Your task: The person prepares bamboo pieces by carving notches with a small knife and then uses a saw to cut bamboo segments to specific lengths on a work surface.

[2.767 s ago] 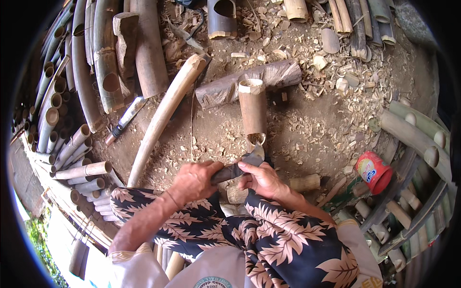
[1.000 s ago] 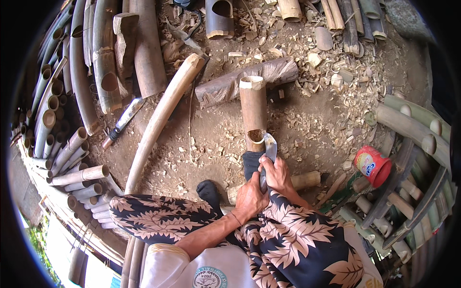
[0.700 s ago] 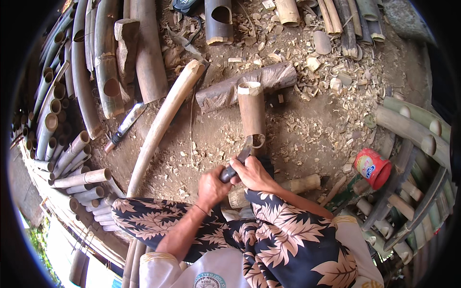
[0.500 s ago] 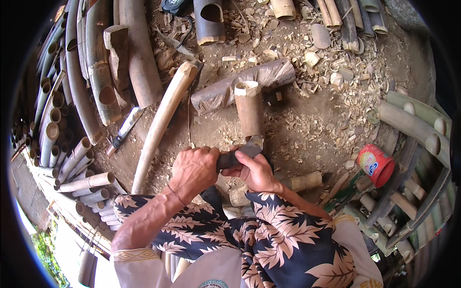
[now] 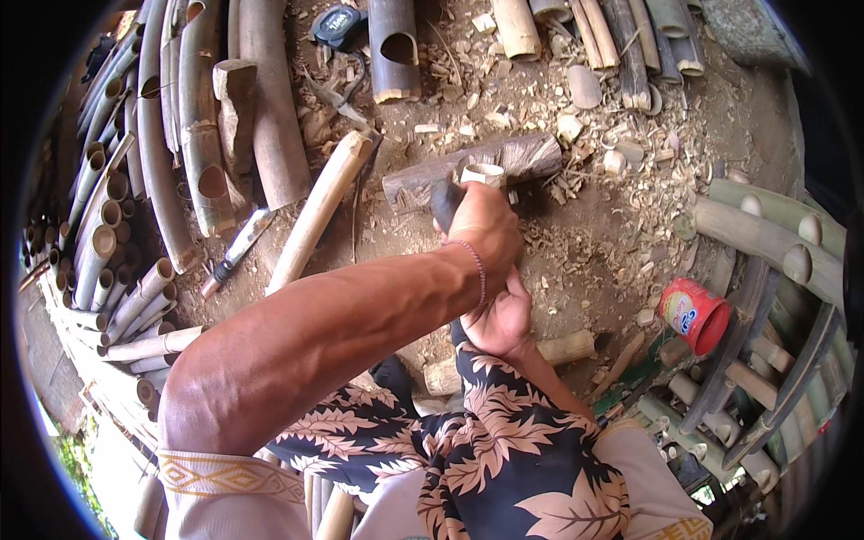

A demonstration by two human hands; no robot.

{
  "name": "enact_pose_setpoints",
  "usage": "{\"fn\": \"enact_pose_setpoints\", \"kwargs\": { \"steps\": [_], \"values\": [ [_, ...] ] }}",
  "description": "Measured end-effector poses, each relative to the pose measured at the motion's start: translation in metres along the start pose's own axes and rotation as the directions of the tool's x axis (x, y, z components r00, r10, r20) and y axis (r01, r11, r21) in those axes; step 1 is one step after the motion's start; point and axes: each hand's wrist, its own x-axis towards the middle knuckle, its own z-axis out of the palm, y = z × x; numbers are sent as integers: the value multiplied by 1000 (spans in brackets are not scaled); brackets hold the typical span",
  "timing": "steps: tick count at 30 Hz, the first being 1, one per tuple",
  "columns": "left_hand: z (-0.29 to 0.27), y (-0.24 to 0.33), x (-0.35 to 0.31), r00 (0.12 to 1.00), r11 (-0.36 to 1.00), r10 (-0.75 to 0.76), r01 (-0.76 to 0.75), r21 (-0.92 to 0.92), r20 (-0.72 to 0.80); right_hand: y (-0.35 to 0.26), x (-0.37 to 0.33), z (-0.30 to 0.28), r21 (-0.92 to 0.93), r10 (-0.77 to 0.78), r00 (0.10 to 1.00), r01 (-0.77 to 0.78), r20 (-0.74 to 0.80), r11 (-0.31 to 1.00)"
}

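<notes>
Head view, from the left: a stack of grey-brown, hollow bamboo tubes (image 5: 99,238), round ends open, then a knife-like tool with a dark handle and pale blade (image 5: 238,254) on the ground, and a pale, peeled wooden pole (image 5: 319,211) slanting up and to the right. Next comes a black, rounded tool handle (image 5: 445,205), its butt showing at the left side of the left hand (image 5: 486,220), whose fingers are clamped round it; its working end is hidden. Just beyond that hand shows the cream-coloured cut rim of a tan bamboo tube (image 5: 483,175), in front of a rough brown log (image 5: 531,157) — the left hand covers most of the tube, though its long axis seems to run from the log back toward the person. The left hand is nearer the rim; the right hand (image 5: 502,322) is nearer the person, palm partly upward, thumb up by the left wrist, its other fingers hidden — whether apart or closed, I cannot tell. Farther right, a red cylindrical container (image 5: 695,315) lies tilted near thick, greenish-grey bamboo poles (image 5: 760,238)
</notes>
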Motion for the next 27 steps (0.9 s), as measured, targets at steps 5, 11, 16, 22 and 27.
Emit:
{"fn": "enact_pose_setpoints", "kwargs": {
  "steps": [5, 11, 16, 22, 27],
  "values": [
    [23, -28, -37, 998, 979, 34, -22, -201, 55, 16, 1, -22, -130, 181, 973, -163, 142, 978],
    [139, -24, -33, 995, 798, -15, 74, -598, 102, 9, -5, -21, -421, 180, 946, -284, -269, 861],
    [183, 79, -38, 953, 322, -246, 253, -912, 178, -5, -22, -19, -915, -149, 903, -403, -403, 29],
    [180, 176, 2, 864, -162, -435, 204, -966, 255, -9, -26, -71, -709, -506, 834, -220, 220, -670],
    [159, 176, -3, 856, -180, -478, 122, -976, 195, -16, -24, -69, -190, -217, 902, -155, 373, -969]
  ]
}}
